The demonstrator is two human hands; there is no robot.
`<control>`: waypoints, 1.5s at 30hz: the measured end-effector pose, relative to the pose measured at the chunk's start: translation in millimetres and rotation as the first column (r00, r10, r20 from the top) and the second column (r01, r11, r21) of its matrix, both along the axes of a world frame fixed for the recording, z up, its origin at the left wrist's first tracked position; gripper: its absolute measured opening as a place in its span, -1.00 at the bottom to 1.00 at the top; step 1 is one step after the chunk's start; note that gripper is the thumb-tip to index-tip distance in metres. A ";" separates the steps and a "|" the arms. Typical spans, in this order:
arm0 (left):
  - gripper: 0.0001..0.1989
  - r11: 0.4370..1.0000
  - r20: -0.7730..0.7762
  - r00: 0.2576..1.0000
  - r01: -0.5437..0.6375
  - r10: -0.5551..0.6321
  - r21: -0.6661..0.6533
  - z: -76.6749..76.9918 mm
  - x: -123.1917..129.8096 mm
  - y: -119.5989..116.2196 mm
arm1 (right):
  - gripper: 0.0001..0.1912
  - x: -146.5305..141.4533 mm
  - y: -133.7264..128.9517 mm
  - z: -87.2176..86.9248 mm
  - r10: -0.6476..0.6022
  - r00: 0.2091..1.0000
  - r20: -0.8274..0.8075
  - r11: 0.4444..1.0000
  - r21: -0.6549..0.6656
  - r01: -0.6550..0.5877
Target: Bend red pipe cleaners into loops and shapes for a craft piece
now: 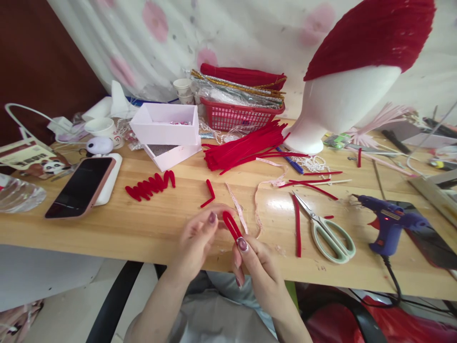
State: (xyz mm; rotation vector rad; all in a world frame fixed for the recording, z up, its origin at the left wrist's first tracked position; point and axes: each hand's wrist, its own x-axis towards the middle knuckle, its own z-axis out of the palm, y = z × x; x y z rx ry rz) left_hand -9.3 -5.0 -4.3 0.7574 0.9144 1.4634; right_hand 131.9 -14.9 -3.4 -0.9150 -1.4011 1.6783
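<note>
Pinched between thumb and finger of my right hand (pixel 255 262) is a red fuzzy stem (pixel 233 226), bent into a narrow loop with its rounded end up and to the left. My left hand (pixel 198 240) is just left of the loop, its thumb raised and its fingers partly curled; whether it touches the stem is unclear. Beyond my hands lies a small bent red piece (pixel 210 194). A row of folded red pieces (pixel 150 185) rests farther left. To the right are a straight red strip (pixel 297 226) and scissors (pixel 330 236) with pale green handles.
A bundle of red stems (pixel 246 145) lies before a red basket (pixel 243 116). White boxes (pixel 166 128) and a phone (pixel 82 186) are left. A blue glue gun (pixel 387 224) and a white foam head (pixel 332 105) with a red covering stand right.
</note>
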 end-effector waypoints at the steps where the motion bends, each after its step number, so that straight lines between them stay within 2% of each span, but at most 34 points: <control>1: -0.69 0.991 0.069 0.989 0.133 -0.131 -0.027 -1.1 1.3 -2.4 | -0.56 -0.6 1.0 0.2 0.004 1.000 -0.026 1.000 -0.002 -0.004; 3: -0.68 0.948 0.192 0.933 0.316 -0.303 -0.041 -5.2 5.8 -5.9 | -0.55 -1.5 3.2 0.6 0.018 0.997 -0.070 1.000 0.001 -0.018; 6: -0.72 0.919 0.311 0.874 0.395 -0.373 -0.010 -13.2 11.9 -6.6 | -0.58 -1.3 4.6 0.4 0.038 0.994 -0.099 0.999 -0.010 -0.039; 14: -0.78 0.935 0.428 0.847 0.355 -0.315 -0.015 -19.4 12.2 -4.3 | -0.70 2.5 -3.2 -9.0 -0.002 0.992 -0.127 1.000 -0.011 0.001; 19: -0.70 0.923 0.416 0.843 0.384 -0.341 -0.021 -21.1 13.8 -5.3 | -0.71 0.3 -0.2 -8.8 0.009 0.988 -0.156 1.000 -0.018 -0.012; 22: -0.76 0.937 0.401 0.864 0.348 -0.306 -0.035 -19.6 14.6 -5.5 | -0.67 -0.5 2.6 -6.4 0.022 0.976 -0.218 0.997 -0.070 -0.038; 25: -0.78 0.932 0.401 0.859 0.360 -0.318 -0.031 -19.9 15.8 -5.2 | -0.65 -0.5 3.4 -5.9 0.012 0.967 -0.253 0.993 -0.108 -0.041; 28: -0.73 0.928 0.337 0.880 0.370 -0.334 -0.049 -21.7 15.8 -4.9 | -0.67 0.3 3.7 -6.6 0.010 0.966 -0.258 0.990 -0.131 -0.045; 30: -0.63 0.943 0.213 0.925 0.330 -0.314 -0.043 -20.0 12.0 -5.9 | -0.67 1.6 5.0 -6.4 -0.002 0.959 -0.282 0.986 -0.158 -0.045; 32: -0.49 0.979 -0.029 0.980 0.199 -0.198 0.032 -13.3 3.4 -8.0 | -0.68 3.5 7.5 -5.1 -0.028 0.952 -0.303 0.981 -0.189 -0.032; 33: -0.45 0.985 -0.205 0.973 0.128 -0.103 0.112 -8.0 -2.5 -9.2 | -0.68 4.6 9.0 -4.0 -0.036 0.951 -0.307 0.979 -0.204 -0.029; 34: -0.46 0.972 -0.408 0.913 0.089 0.007 0.216 -1.6 -8.8 -10.3 | -0.68 5.5 10.5 -2.7 -0.039 0.949 -0.312 0.975 -0.219 -0.032; 35: -0.50 0.941 -0.620 0.776 0.113 0.116 0.318 5.5 -15.1 -10.9 | -0.68 6.1 11.9 -1.2 -0.038 0.946 -0.321 0.970 -0.239 -0.042; 36: -0.53 0.896 -0.802 0.566 0.233 0.192 0.379 12.8 -20.8 -10.7 | -0.69 6.4 13.1 0.3 -0.034 0.941 -0.336 0.963 -0.263 -0.059; 37: -0.59 0.830 -0.882 0.362 0.356 0.301 0.430 19.9 -25.4 -9.8 | -0.69 6.3 14.0 1.7 -0.030 0.936 -0.352 0.954 -0.291 -0.079; 38: -0.67 0.766 -0.893 0.199 0.461 0.404 0.449 26.3 -28.8 -8.1 | -0.70 5.8 14.5 2.9 -0.030 0.928 -0.371 0.941 -0.323 -0.099; 39: -0.74 0.708 -0.870 0.083 0.547 0.485 0.447 31.6 -31.0 -5.6 | -0.72 5.1 14.8 3.8 -0.030 0.920 -0.391 0.926 -0.356 -0.121; 40: -0.80 0.655 -0.833 0.005 0.615 0.553 0.439 35.7 -32.1 -2.7 | -0.73 4.3 14.9 4.4 -0.033 0.911 -0.412 0.910 -0.390 -0.144; 42: -0.81 0.579 -0.769 -0.081 0.709 0.634 0.402 40.2 -32.4 3.5 | -0.76 3.6 14.9 4.3 -0.035 0.885 -0.464 0.870 -0.450 -0.201; 45: -0.79 0.494 -0.705 -0.115 0.790 0.700 0.363 40.7 -32.6 10.5 | -0.78 5.9 15.5 2.4 -0.027 0.822 -0.570 0.779 -0.527 -0.340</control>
